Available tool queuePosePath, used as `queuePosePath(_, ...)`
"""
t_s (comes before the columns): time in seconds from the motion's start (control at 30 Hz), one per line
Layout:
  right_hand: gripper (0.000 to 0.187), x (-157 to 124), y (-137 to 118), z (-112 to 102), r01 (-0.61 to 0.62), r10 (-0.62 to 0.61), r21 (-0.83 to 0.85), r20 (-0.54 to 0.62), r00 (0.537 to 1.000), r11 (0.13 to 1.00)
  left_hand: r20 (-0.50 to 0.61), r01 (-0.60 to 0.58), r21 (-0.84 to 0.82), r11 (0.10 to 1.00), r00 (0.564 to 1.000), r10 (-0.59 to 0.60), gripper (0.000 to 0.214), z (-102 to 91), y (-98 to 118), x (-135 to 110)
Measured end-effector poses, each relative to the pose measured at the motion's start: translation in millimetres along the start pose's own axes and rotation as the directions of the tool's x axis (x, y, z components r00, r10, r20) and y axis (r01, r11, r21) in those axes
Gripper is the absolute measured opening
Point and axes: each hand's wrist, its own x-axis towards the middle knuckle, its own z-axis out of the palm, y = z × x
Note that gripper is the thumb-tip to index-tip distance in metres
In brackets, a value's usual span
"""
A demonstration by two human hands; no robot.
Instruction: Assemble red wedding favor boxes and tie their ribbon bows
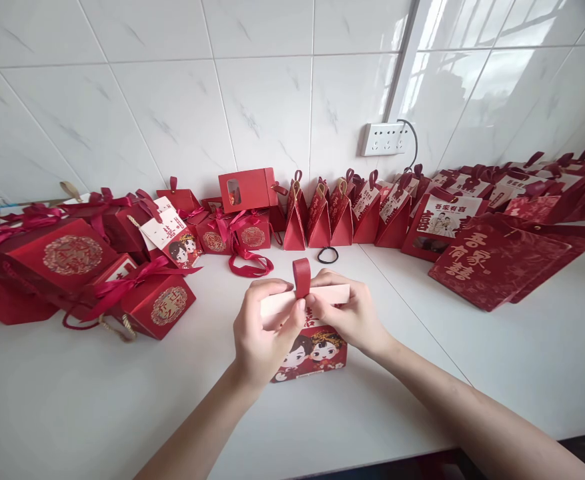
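Places given relative to the black loop (327, 255) on the white counter (397, 413). Gift box with a cartoon pair (317, 350) is held upright on the near side of the loop; whether its base is touching the counter cannot be told. Its pale top edge (336, 293) is gripped from both ends: left hand (262, 320) is closed on one side, right hand (355, 313) on the other, fingers wrapped behind, thumbs pressed close together at the front. Red ribbon handle (301, 277) is stood up between the two hands, its lower end pinched at the thumbs. Finished-looking stock is lined up around: triangular bags (296, 223) are stood just behind the loop, windowed red box (247, 190) is laid on top of others behind it and to its left. Left of the loop, loose red ribbon (251, 265) is left on the counter; farther left, medallion box (165, 303) is seen tipped, with bow and cords attached. Right of the loop, white-panelled bag (437, 223) is stood, and farther right dark red bag with gold characters (497, 260) is leaned back. Socket strip (386, 140) is mounted on the tiled wall (262, 100), behind and right of the loop.
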Motion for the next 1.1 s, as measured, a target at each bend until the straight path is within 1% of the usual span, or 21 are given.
queuePosePath(0.1, 0.008, -0.3, -0.2, 0.5, -0.014, 0.014, 0.001, -0.001, 1.000, 1.000, -0.015, 0.076, 0.004, 0.997, 0.997, -0.076, 0.026, 0.1, 3.2, 0.1)
queuePosePath(0.17, 0.008, -0.3, -0.3, 0.7, -0.016, 0.016, 0.003, -0.004, 1.000, 1.000, -0.021, 0.102, 0.019, 0.995, 0.995, -0.101, 0.025, -0.1, 4.2, 0.0)
queuePosePath(0.43, 0.008, 0.5, -1.0, 0.8, -0.013, 0.013, 0.009, 0.001, 1.000, 1.000, -0.013, 0.082, 0.069, 0.994, 0.997, -0.081, 0.019, -1.8, 4.2, -0.2)
queuePosePath(0.53, 0.008, 0.1, -0.8, 1.0, -0.019, 0.019, 0.004, 0.003, 1.000, 1.000, -0.006, 0.093, 0.046, 0.995, 0.996, -0.093, 0.017, -2.3, 5.5, 0.8)
queuePosePath(0.7, 0.009, 0.1, -1.0, 0.7, -0.015, 0.015, 0.004, 0.010, 1.000, 1.000, 0.038, 0.151, 0.001, 0.989, 0.988, -0.151, 0.015, -3.6, 5.9, 1.7)
queuePosePath(0.87, 0.009, 0.3, -1.2, 0.6, -0.015, 0.015, 0.004, 0.005, 1.000, 1.000, 0.062, 0.147, -0.051, 0.988, 0.988, -0.143, 0.011, -4.3, 4.5, 0.7)
queuePosePath(1.0, 0.009, 0.3, -0.9, 0.5, -0.029, 0.029, 0.001, 0.003, 1.000, 1.000, 0.053, 0.157, -0.024, 0.987, 0.986, -0.156, 0.012, -3.7, 4.5, 0.1)
queuePosePath(1.1, 0.011, 0.2, -0.5, 0.2, -0.030, 0.030, -0.003, 0.003, 1.000, 1.000, 0.032, 0.141, 0.007, 0.990, 0.990, -0.141, 0.012, -3.1, 4.9, 0.5)
